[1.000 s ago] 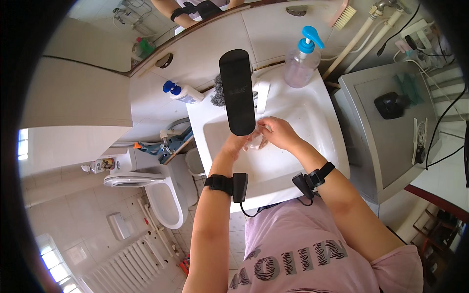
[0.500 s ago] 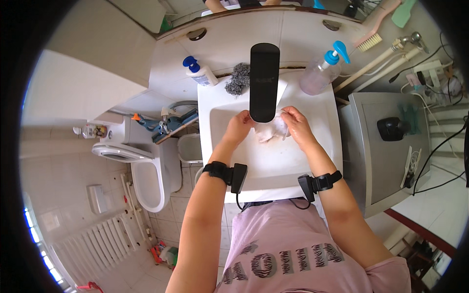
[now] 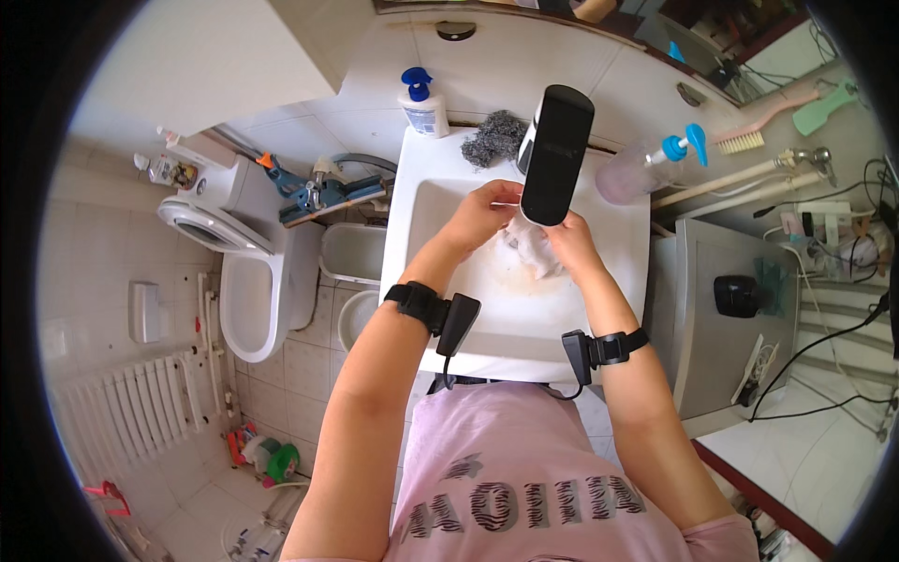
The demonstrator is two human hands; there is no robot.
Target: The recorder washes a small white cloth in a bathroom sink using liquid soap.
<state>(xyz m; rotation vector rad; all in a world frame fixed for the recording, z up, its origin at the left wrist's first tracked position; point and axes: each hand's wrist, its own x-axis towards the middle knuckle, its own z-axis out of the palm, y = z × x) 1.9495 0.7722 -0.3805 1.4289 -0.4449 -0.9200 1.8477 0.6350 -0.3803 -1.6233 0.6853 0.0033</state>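
A wet white cloth [image 3: 531, 251] hangs bunched up in the white washbasin [image 3: 496, 345]. My right hand [image 3: 573, 245] is closed on the cloth's upper right side. My left hand [image 3: 482, 217], its fingers bent together, pinches the cloth at its upper left edge. A long black rounded bar [image 3: 559, 155], apparently the top of the faucet, stands over the basin and covers part of the cloth and some fingertips. Below the cloth, the basin floor carries a faint brownish tint. Each of my forearms wears a black strap with a small box.
Along the basin's back rim stand a white bottle with a blue pump [image 3: 424, 110], a grey mesh scrubber [image 3: 493, 139] and a clear blue-pump bottle [image 3: 637, 173]. A grey cabinet [image 3: 702, 328] adjoins on the right. To the left are a toilet [image 3: 251, 304] and a bin [image 3: 351, 253].
The view has turned and shifted. My hands have come closer together at the cloth, with the left hand raised higher. The cloth now hangs more bunched towards the right hand.
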